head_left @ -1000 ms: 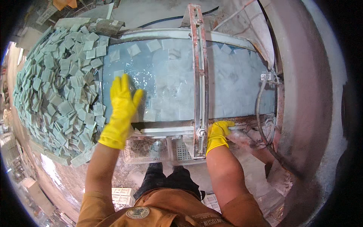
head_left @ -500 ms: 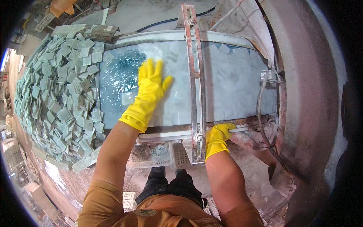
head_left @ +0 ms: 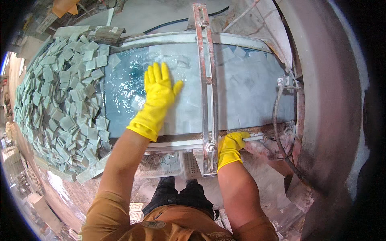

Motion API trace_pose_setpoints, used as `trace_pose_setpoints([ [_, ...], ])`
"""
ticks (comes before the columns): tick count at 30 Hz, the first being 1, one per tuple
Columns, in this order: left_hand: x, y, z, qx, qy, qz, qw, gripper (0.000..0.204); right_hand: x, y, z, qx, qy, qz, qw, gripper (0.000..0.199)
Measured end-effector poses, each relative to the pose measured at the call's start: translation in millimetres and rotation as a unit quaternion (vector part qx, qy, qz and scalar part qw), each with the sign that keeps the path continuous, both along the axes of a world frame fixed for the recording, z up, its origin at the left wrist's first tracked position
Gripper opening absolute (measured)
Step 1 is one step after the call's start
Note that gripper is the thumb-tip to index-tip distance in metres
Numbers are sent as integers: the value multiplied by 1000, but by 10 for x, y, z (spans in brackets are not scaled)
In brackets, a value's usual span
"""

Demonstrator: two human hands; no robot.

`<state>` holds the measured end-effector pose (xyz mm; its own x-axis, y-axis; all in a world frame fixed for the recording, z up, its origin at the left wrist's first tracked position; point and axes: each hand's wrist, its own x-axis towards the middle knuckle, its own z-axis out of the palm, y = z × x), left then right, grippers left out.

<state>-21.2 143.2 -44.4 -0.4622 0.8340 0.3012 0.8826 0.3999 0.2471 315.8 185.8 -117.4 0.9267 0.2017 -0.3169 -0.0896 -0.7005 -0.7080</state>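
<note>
My left hand (head_left: 159, 94), in a yellow rubber glove, lies flat with its fingers stretched out and close together, the thumb apart. It is on the wet bed (head_left: 116, 120) of the machine, where bluish water ripples and small square pale tiles (head_left: 257, 92) lie close together to the right. A single tile (head_left: 138, 103) glistens beside the left glove's cuff. My right hand (head_left: 231, 149), also gloved in yellow, is closed round the bed's front rail (head_left: 254, 138), just right of the slotted metal crossbar (head_left: 208, 80). Its fingertips are mostly hidden.
A large heap of loose greenish square tiles (head_left: 60, 104) borders the bed on the left. Below the front edge stands a clear plastic crate (head_left: 161, 173) with tile pieces in it. A grey hose (head_left: 276, 120) hangs at the right, near a thick wall (head_left: 329, 112).
My left hand has shifted slightly left, its fingers closer together. The tile by its cuff has moved a little and tilted. Pale tiles cover more of the bed above my fingers. My right hand stays put.
</note>
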Motion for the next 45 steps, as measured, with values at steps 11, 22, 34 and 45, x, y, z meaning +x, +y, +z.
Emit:
trace_pose_setpoints([
  [11,-92,-859,276,-68,-5,-40,997,80,45,-41,-2,50,32,7,998,69],
  [22,859,-713,440,-90,-131,-4,987,101,-192,65,349,-56,-4,21,998,67],
  [34,1106,-1046,364,-71,-151,139,976,99,266,113,-108,-8,28,21,999,74],
  [45,-395,-1380,779,26,-4,60,998,83,162,7,-182,-49,-19,83,995,67],
])
